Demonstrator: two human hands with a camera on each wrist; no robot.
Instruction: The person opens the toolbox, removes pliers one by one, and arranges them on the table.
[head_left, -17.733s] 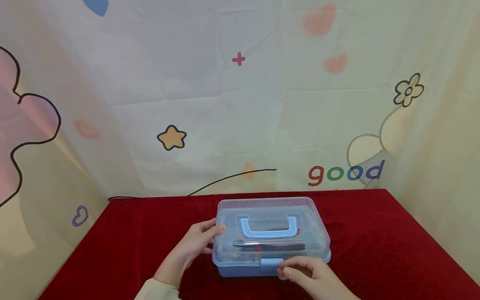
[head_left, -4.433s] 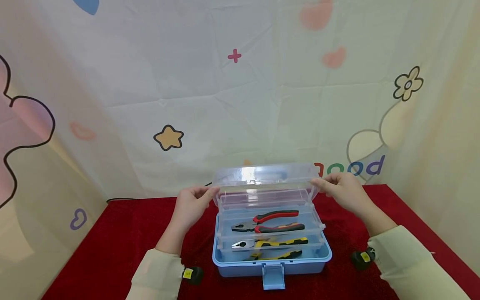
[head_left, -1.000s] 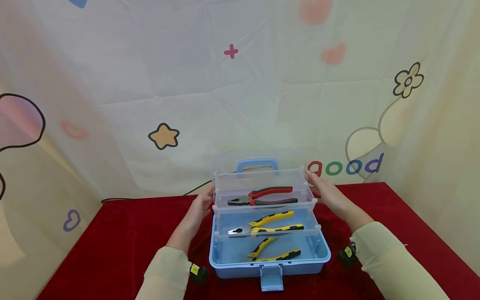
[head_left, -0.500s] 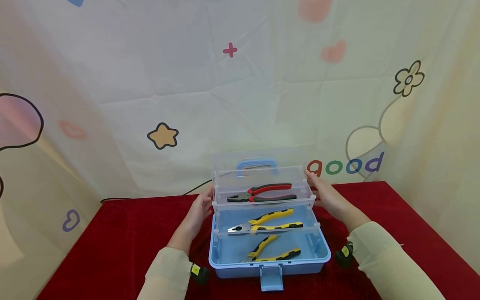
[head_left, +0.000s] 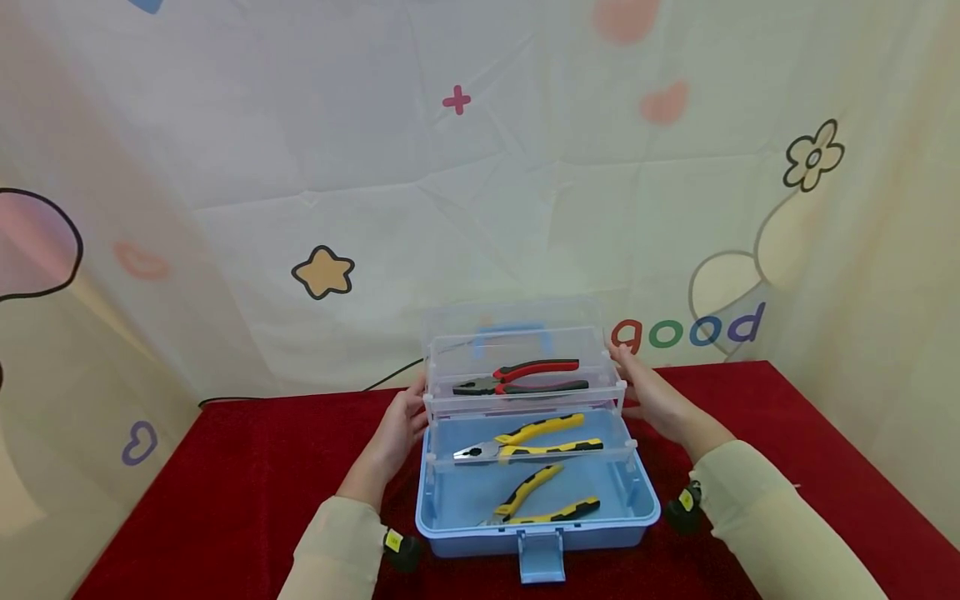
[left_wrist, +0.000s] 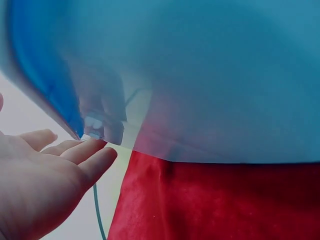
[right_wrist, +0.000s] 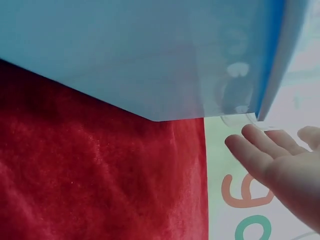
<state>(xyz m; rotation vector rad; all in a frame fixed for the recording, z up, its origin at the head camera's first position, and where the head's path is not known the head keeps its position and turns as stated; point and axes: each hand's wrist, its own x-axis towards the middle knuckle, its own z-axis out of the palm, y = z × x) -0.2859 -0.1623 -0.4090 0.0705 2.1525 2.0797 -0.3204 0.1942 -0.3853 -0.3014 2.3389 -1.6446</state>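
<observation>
A light-blue toolbox (head_left: pixel 465 545) stands open, its clear lid (head_left: pixel 517 310) tipped back and two clear trays stepped up behind one another. Red-and-black pliers (head_left: pixel 542 367) lie in the upper tray. Yellow-and-black pliers (head_left: pixel 543 427) show at the lower tray, and a second yellow-and-black pair (head_left: pixel 561 512) lies in the base. My left hand (head_left: pixel 392 432) is at the left side of the raised lid and trays, and my right hand (head_left: pixel 662 405) is at the right side. Both wrist views show extended fingers near the box's back corners; contact with the lid is hard to tell.
The toolbox rests on a red cloth (head_left: pixel 247 483) covering the table. Its front latch (head_left: pixel 541 558) hangs down. A printed curtain (head_left: pixel 390 217) rises behind the table, with a thin dark cable (head_left: pixel 393 375) in front.
Since the earliest frame the latch has come undone and the lid has swung back. Over the last second the trays have risen and tilted backward a little more, both hands following.
</observation>
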